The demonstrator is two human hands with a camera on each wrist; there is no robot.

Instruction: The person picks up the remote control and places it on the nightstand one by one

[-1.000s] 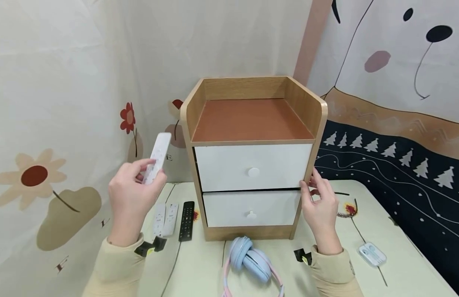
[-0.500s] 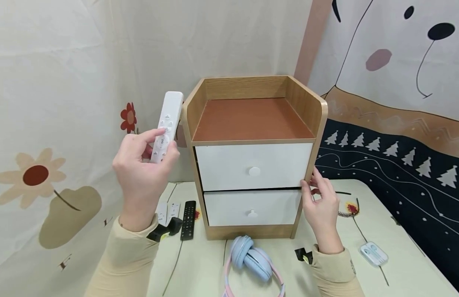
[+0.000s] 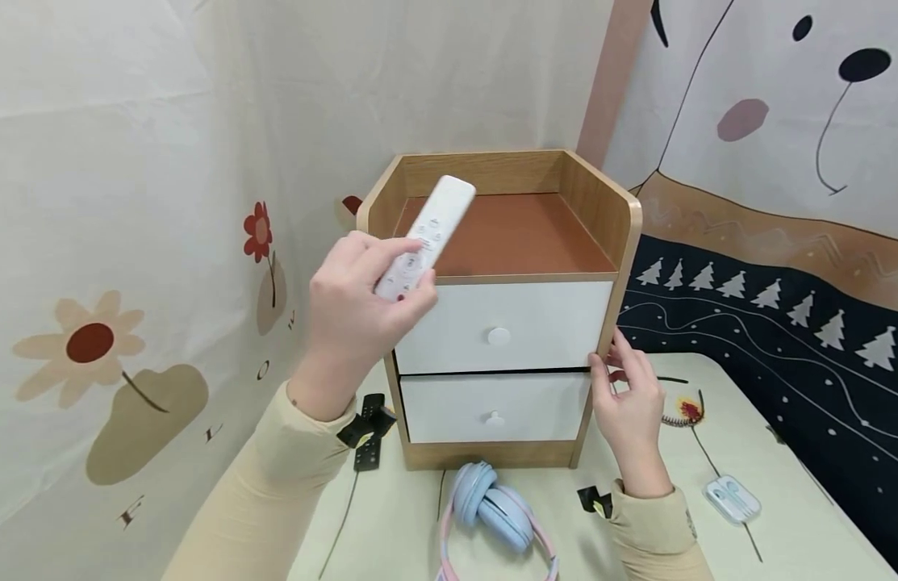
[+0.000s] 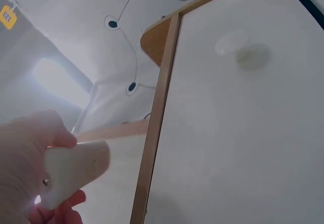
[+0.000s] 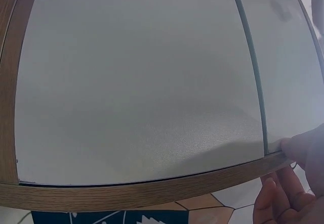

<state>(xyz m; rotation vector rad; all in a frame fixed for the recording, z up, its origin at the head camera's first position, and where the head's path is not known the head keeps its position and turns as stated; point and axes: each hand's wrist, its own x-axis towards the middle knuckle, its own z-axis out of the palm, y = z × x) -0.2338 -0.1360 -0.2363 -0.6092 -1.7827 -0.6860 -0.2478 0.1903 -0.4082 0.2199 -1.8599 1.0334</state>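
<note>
A white remote control (image 3: 443, 211) with small buttons is pinched between the thumb and fingers of my left hand (image 3: 357, 298). In the head view it is tilted up to the right, in front of the open top of a small wooden cabinet (image 3: 485, 456). The left wrist view shows the remote's underside (image 4: 76, 168) beside the cabinet's edge, apart from it. My right hand (image 3: 630, 411) grips the cabinet's right side edge, thumb at the front and fingers around the side. Both white drawers, the upper one (image 3: 557, 323) and the lower one (image 3: 449, 407), are closed.
Blue and pink headphones (image 3: 503, 520) lie before the cabinet. A black remote (image 3: 367, 458) lies at its left, partly covered by the left sleeve. A clear case with earphones (image 3: 732, 499) lies on the table (image 3: 586, 541) at the right. Patterned cloths hang behind.
My left hand has lifted the white remote and brought it right, over the cabinet's top. The left arm now hides the two white remotes on the table. My right hand stays put.
</note>
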